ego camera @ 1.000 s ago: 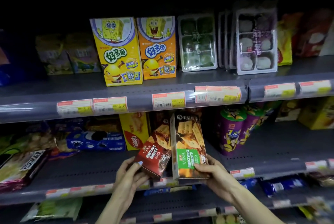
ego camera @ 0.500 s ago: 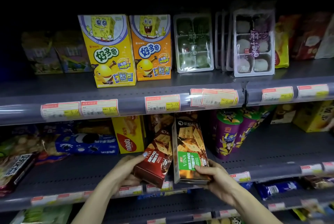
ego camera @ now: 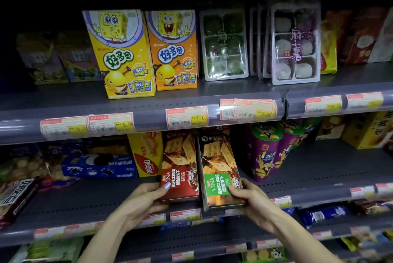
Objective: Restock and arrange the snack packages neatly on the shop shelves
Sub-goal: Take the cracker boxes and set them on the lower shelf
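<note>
Two hands reach in from 6 o'clock: left hand (ego camera: 146, 198) curled around the lower end of the red cracker box (ego camera: 179, 169), thumb on its front; right hand (ego camera: 249, 199) gripping the bottom of the green-label cracker box (ego camera: 220, 172), fingers wrapped at its lower right corner. Both boxes stand upright, side by side and touching, near the front edge of the grey middle shelf (ego camera: 319, 180), yellow wafer box (ego camera: 146, 154) at 9 o'clock, purple snack cups (ego camera: 265, 152) at 3 o'clock. Upper shelf (ego camera: 63, 103), dimly lit, at 12 o'clock: two cartoon biscuit boxes (ego camera: 121, 54), mochi trays (ego camera: 295, 43).
</note>
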Available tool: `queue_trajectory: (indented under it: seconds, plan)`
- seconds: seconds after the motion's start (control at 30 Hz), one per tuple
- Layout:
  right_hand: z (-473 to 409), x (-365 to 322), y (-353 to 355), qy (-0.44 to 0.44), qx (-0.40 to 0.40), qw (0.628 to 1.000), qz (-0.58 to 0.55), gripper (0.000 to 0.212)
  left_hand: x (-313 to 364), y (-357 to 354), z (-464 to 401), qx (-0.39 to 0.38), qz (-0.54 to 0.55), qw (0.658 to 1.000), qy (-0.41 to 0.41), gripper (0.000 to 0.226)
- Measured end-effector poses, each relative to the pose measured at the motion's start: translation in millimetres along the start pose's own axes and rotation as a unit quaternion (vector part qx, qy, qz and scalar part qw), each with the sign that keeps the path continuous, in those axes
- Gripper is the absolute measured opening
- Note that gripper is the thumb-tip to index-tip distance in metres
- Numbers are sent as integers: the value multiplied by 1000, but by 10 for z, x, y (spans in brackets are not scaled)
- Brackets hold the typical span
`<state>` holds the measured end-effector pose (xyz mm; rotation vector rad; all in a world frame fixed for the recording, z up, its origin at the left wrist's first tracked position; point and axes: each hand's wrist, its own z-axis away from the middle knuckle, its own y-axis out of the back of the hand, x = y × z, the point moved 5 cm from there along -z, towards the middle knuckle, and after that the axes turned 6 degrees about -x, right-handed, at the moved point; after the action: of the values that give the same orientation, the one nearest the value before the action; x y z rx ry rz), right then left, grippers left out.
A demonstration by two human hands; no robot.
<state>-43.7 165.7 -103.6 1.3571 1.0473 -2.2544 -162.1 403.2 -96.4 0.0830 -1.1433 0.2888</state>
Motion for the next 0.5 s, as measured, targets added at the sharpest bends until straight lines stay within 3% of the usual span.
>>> queue_trajectory:
  seconds: [0.1,0.2,0.27,0.5]
  plan:
    - [-54,-29,-15,20,-1,1000,-6,53,24,-25,-30,13,-10,999,-44,39]
    - [-63,-64,-14,31,3,999,19,56,20,23,-91,21,-49,996,-72,84]
    - [-39,-103,-10,42,7,997,66,61,25,36,-133,25,-70,994,-84,102]
    - [-64,-294,33,93,20,971,218,67,148,-49,-259,34,-110,985,-128,88]
